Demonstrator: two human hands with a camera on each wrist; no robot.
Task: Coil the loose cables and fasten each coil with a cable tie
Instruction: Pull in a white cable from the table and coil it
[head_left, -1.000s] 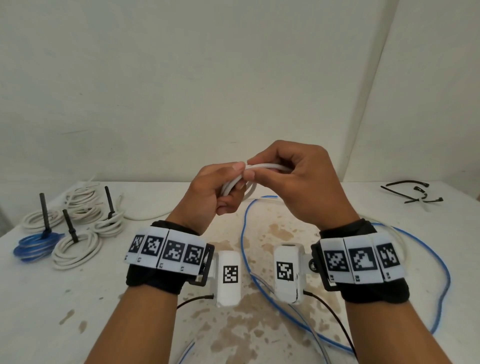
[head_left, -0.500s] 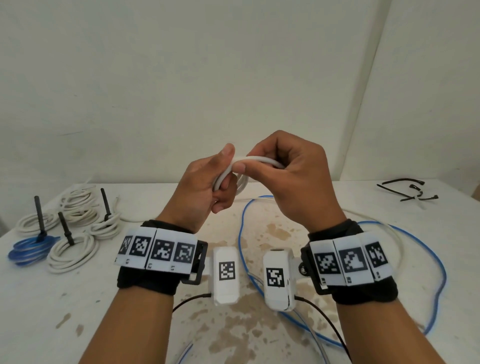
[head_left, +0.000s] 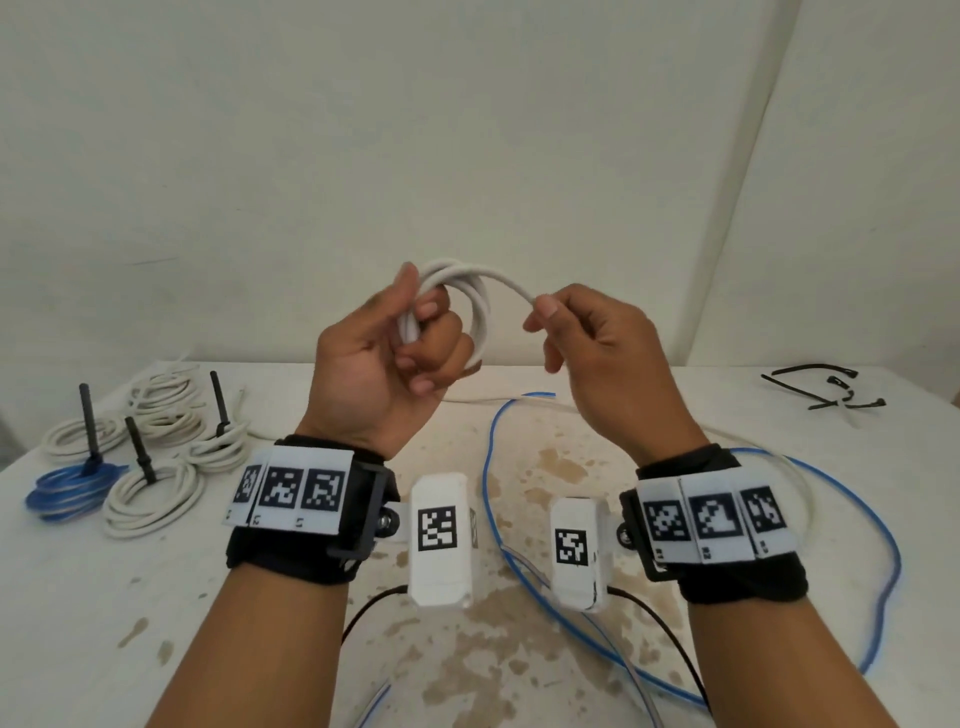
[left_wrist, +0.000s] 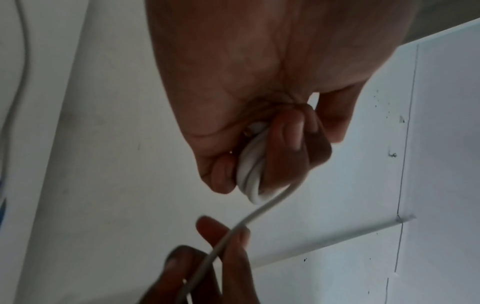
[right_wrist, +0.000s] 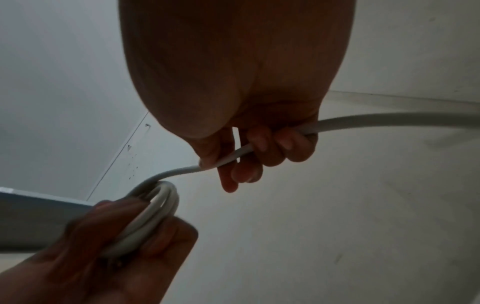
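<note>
Held up above the middle of the surface (head_left: 78, 597), the left hand (head_left: 384, 358) has its fingers curled round a small coil of white cable (head_left: 467, 291), several loops bunched in its grip. The right hand (head_left: 597, 353) pinches the strand running off that coil between thumb and fingers (the rest trails away behind it). A loose blue cable (head_left: 883, 561) sprawls toward the right edge; tied coils (head_left: 150, 499) sit near the left edge, black cable ties (head_left: 821, 389) at the far right corner.

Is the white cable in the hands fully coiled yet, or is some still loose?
Partly coiled. The left hand grips a few loops of the white cable; the right hand pinches a strand running on from them, uncoiled.
</note>
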